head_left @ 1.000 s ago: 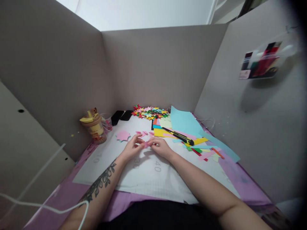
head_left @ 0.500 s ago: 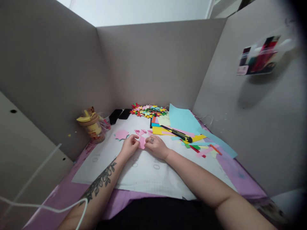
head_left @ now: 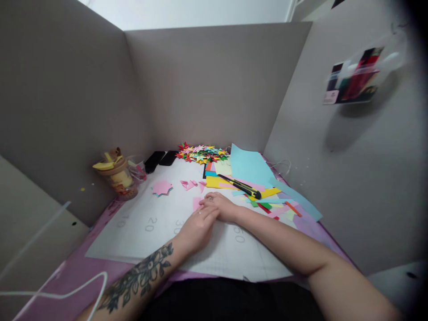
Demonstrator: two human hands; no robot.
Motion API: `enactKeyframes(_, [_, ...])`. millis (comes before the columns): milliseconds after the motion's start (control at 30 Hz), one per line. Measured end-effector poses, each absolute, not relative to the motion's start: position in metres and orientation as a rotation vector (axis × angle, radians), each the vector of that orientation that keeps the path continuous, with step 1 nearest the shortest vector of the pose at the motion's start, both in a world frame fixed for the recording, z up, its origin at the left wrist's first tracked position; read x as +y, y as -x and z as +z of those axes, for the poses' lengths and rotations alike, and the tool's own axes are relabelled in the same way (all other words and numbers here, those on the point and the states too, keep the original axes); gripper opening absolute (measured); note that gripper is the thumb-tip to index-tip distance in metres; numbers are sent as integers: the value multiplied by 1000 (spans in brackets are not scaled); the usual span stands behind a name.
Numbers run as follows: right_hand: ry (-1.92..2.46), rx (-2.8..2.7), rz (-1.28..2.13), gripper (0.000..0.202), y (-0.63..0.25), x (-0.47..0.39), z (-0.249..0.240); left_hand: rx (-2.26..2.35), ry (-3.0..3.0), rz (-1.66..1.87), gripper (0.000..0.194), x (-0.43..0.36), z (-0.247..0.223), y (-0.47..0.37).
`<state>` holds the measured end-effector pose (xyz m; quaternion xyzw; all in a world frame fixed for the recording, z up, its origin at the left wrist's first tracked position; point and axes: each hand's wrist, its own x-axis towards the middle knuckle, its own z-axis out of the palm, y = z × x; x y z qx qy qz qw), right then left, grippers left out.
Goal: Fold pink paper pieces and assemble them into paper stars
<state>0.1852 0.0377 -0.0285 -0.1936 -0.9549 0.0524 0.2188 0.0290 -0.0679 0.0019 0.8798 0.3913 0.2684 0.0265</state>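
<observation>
A small square of pink paper (head_left: pixel 196 203) lies on the white sheet (head_left: pixel 160 209), its right side under the curled fingers of my right hand (head_left: pixel 223 207), which pinches its edge. My left hand (head_left: pixel 199 228) is just nearer to me. Its fingers are stretched out and overlap the right hand's fingers; its thumb is hidden. Beyond the square, several small folded pink paper pieces (head_left: pixel 189 184) sit in a row. To their left is a stack of pointed-edge paper shapes (head_left: pixel 162 187), pink on top.
Right of my hands, a yellow-and-black box cutter (head_left: pixel 244 187) lies on coloured paper strips (head_left: pixel 272 192) beside a light blue sheet (head_left: pixel 249 167). Colourful paper stars (head_left: pixel 202 154) are heaped by the back panel. Two black phones (head_left: pixel 154 161) and a lidded cup (head_left: pixel 120 180) stand left.
My left hand has let go of the pink paper's left side and moved right and nearer to me, over my right hand's fingers. The view has shifted slightly.
</observation>
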Motion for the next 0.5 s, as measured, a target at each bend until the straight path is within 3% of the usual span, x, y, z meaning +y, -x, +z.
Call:
enactKeyframes(133, [552,-2600,243,25,-191,38,-26,1405,-2612,763,57,-60,-12,-23])
enactKeyframes(267, [495,-2497,266,11,-198,38,-24,1499,-2545,654,40,-62,-14,-14])
enactKeyframes(500, [468,-2430,569,11,-200,43,-26,1632,-2610,621,25,-68,-10,-19])
